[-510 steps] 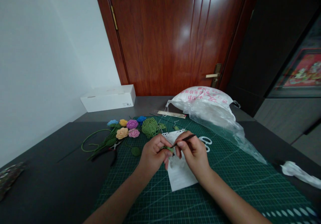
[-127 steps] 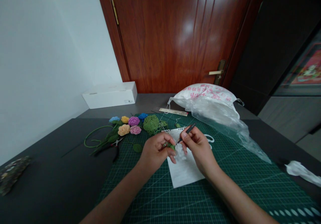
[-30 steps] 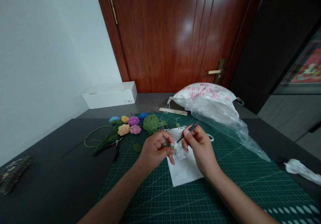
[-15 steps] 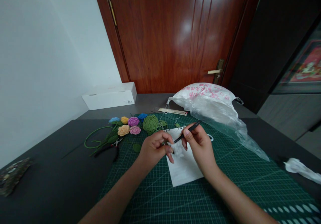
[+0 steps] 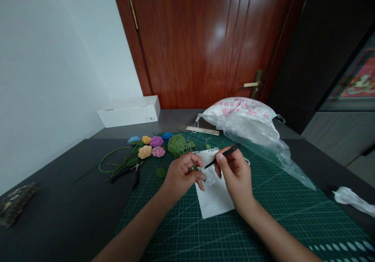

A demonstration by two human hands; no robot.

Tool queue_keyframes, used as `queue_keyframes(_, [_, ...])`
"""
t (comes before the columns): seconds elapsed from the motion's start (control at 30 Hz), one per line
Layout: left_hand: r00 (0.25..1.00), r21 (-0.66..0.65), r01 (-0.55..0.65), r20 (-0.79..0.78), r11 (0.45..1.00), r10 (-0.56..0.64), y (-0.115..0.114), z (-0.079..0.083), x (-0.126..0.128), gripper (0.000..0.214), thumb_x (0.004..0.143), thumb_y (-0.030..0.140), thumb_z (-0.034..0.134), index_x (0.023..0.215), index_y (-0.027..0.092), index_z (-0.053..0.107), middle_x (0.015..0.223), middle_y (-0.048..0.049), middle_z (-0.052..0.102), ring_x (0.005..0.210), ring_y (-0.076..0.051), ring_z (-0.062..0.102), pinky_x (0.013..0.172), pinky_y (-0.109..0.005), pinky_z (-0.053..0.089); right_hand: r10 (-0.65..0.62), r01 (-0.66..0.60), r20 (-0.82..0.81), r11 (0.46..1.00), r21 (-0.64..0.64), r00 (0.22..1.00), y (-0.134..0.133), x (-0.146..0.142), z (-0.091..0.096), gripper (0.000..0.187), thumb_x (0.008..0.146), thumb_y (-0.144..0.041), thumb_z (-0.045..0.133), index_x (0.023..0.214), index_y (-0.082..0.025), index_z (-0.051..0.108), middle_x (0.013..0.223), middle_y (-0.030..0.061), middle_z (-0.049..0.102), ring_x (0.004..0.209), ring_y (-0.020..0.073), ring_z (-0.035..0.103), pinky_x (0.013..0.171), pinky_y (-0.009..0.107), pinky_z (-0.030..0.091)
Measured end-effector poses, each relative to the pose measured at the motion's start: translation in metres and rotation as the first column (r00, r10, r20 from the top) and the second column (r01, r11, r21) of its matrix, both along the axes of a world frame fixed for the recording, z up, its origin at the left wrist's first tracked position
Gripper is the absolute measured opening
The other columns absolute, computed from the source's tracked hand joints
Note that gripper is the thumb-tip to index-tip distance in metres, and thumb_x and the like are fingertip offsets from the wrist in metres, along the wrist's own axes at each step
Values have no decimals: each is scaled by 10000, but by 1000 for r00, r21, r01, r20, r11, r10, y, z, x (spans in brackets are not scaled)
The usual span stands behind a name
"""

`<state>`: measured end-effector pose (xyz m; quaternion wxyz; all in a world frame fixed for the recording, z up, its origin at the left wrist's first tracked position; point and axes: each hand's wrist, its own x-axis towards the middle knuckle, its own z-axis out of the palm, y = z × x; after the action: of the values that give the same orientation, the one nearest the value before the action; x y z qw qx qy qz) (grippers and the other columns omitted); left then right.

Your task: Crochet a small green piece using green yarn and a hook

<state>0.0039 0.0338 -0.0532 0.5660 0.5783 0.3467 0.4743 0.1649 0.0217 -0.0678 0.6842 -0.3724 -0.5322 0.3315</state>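
My left hand (image 5: 181,174) pinches a small green crocheted piece (image 5: 195,168), mostly hidden by the fingers, with a tuft of white stuffing (image 5: 208,175) showing beside it. My right hand (image 5: 236,169) grips black tweezers (image 5: 225,155), whose tip sits just above the stuffing. Both hands hover over a sheet of white notepad paper (image 5: 215,197) lying on a green cutting mat (image 5: 175,223).
Crocheted flowers (image 5: 148,146) and a green yarn ball (image 5: 176,144) lie at the mat's far edge. Pliers (image 5: 131,175) and green wire stems (image 5: 113,161) rest to their left. A plastic bag (image 5: 249,125) lies at the far right, with a ruler (image 5: 202,130) behind the mat.
The right hand has shifted slightly right, and the tweezers now lie flatter, their tip drawn back from the stuffing. The left hand has barely moved.
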Motion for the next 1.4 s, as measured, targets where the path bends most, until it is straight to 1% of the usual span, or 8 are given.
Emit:
queue_keyframes(0.17, [1000, 4, 12, 3, 1000, -12, -1, -2, 1, 205, 651, 59, 720, 789, 162, 608, 683, 52, 655, 444, -133, 680, 426, -225, 566, 62, -69, -117, 996, -53, 991, 3, 0, 1, 282, 898, -467, 727, 819, -226, 604, 577, -62, 547, 441, 100, 470, 425, 240, 350])
queue_keyframes(0.3, [1000, 5, 15, 11, 1000, -15, 0, -5, 0, 213, 659, 84, 742, 802, 165, 608, 694, 46, 657, 452, -128, 667, 444, -255, 599, 126, -140, -167, 987, -76, 978, 9, 1, 0, 333, 894, -514, 703, 789, -236, 553, 530, -83, 496, 416, 101, 443, 414, 231, 350])
queue_keyframes(0.37, [1000, 6, 13, 12, 1000, -13, 1, -7, 0, 215, 659, 88, 748, 805, 165, 612, 703, 37, 667, 460, -128, 666, 444, -259, 604, 152, -170, -180, 982, -88, 972, 11, 1, 0, 347, 889, -524, 700, 777, -240, 535, 509, -90, 472, 407, 101, 429, 407, 227, 349])
queue_keyframes(0.57, [1000, -1, 13, 6, 1000, -13, -2, -5, 0, 212, 659, 93, 754, 800, 169, 614, 677, 33, 682, 455, -145, 681, 431, -251, 594, 195, -212, -146, 971, -113, 970, 12, -2, -2, 344, 861, -522, 729, 778, -238, 552, 540, -87, 497, 382, 93, 432, 383, 224, 344])
queue_keyframes(0.83, [1000, -7, -5, -21, 1000, 5, -6, -3, 1, 168, 656, 67, 697, 765, 169, 620, 619, 56, 656, 432, -145, 695, 418, -193, 535, 124, -125, -17, 989, -85, 992, 4, -4, -4, 265, 839, -439, 781, 766, -218, 655, 619, -37, 575, 490, 110, 482, 469, 245, 379])
queue_keyframes(1.03, [999, 7, -1, -35, 1000, 1, -3, 3, 0, 142, 667, 84, 682, 779, 161, 638, 646, 38, 684, 433, -142, 690, 430, -208, 533, 134, -141, -86, 986, -88, 987, 8, -4, -3, 319, 908, -523, 681, 809, -240, 572, 535, -69, 519, 414, 121, 458, 411, 251, 375])
queue_keyframes(1.23, [999, 5, -23, -25, 1000, 23, -3, 3, 0, 167, 649, 78, 714, 763, 159, 622, 619, 58, 644, 425, -149, 690, 406, -199, 521, 1, -1, -131, 1000, 3, 991, 3, 3, 6, 268, 945, -476, 669, 853, -241, 577, 612, -57, 533, 490, 118, 488, 461, 252, 384])
queue_keyframes(1.4, [1000, 5, -22, -2, 1000, 22, -3, 4, -2, 166, 668, 103, 725, 780, 163, 617, 648, 54, 651, 428, -139, 685, 431, -217, 542, -2, 1, 9, 999, 40, 1000, -1, 3, 3, 212, 964, -429, 654, 881, -237, 623, 685, -27, 586, 531, 128, 525, 490, 266, 403])
